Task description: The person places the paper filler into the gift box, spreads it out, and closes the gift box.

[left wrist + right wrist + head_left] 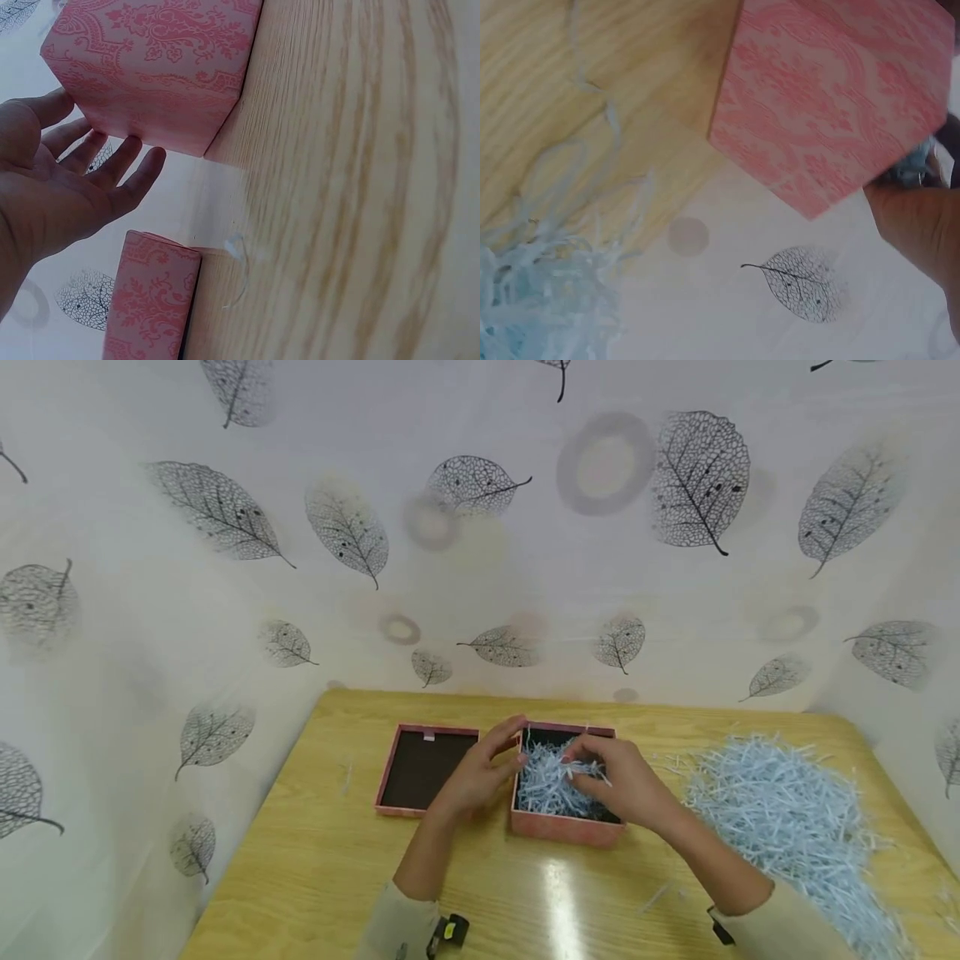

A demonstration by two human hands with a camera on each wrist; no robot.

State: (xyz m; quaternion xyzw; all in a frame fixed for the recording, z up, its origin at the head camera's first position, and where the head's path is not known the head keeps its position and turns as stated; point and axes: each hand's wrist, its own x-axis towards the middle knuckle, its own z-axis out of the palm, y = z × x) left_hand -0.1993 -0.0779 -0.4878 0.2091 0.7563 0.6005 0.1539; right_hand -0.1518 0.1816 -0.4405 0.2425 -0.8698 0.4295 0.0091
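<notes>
A pink patterned box (567, 829) with a dark inside stands on the table, partly filled with pale blue shredded paper (546, 787). My left hand (477, 778) rests against the box's left side; in the left wrist view its fingers (120, 161) are spread and touch the wall. Over the box, my right hand (626, 781) pinches a tuft of the shredded paper between thumb and fingers. Most of that hand's grip is hidden behind the box wall (832, 97) in the right wrist view.
The matching lid (431, 768) lies inside-up left of the box. A large heap of pale blue shredded paper (783, 810) spreads over the right side of the wooden table (300, 868). Loose strands lie about. Leaf-printed cloth (487, 577) hangs behind and at the sides.
</notes>
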